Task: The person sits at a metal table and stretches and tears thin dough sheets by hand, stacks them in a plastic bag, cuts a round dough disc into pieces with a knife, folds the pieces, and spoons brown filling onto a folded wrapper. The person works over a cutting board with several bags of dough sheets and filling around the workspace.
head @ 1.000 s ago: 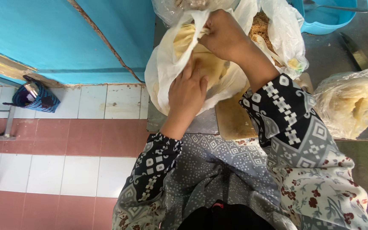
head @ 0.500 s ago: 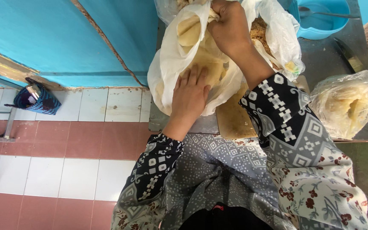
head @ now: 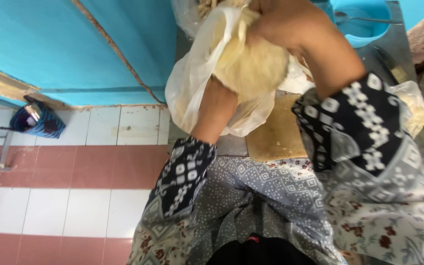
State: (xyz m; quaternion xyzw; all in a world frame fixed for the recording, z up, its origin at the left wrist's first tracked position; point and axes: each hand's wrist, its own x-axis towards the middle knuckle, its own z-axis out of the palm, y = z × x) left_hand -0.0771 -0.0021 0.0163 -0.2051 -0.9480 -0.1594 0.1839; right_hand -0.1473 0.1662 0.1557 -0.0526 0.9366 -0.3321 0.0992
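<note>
A blue bowl point(head: 364, 22) with a spoon point(head: 369, 20) stands far right. A wooden board point(head: 276, 132) lies near, perhaps on a metal table point(head: 398, 54). A dark woven bag point(head: 39, 119) sits far left on the tiled floor point(head: 74, 181).

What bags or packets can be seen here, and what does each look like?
White plastic bag: centre, thin, holding pale flat rounds, gripped by right hand, left hand under it.
Clear plastic bag: right edge of counter, pale contents.
No labels, signs or screens show.

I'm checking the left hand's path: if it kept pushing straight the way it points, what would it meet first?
The left hand points up into the white plastic bag; it would likely press first against the pale stack of flat food inside, though depth is unclear.
</note>
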